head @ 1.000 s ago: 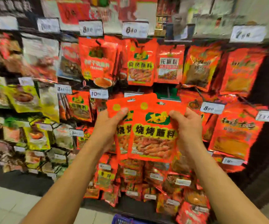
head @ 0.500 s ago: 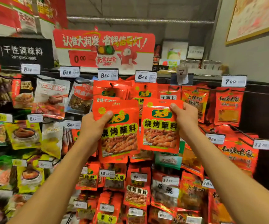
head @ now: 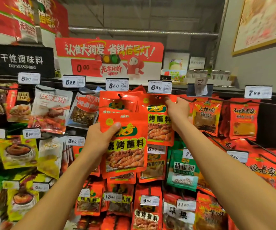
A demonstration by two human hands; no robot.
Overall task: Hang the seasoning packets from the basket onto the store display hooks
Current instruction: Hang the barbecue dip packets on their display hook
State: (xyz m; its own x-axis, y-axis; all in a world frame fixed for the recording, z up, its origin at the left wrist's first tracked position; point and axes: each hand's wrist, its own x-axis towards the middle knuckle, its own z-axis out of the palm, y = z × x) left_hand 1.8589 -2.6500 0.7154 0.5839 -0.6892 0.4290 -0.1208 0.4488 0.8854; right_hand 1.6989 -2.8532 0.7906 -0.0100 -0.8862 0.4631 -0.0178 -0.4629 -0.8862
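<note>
My left hand grips a red barbecue seasoning packet by its upper left corner, thumb across the front, held low in front of the display. My right hand pinches a second, matching packet at its top right edge. That packet's hang hole sits right under the 6.80 price tag, at the tip of a display hook that I cannot see clearly. Matching red packets hang on the hook to the left under the 8.50 tag. The basket is out of view.
Rows of hooks carry many seasoning packets on all sides, each with a white price tag sticking out. A red promotional sign and a black dry seasoning sign stand above the top rail. A green pepper packet hangs lower right.
My right hand has lifted its packet up to the top row under the 6.80 tag. The left hand has lowered its packet slightly. The view has tilted upward.
</note>
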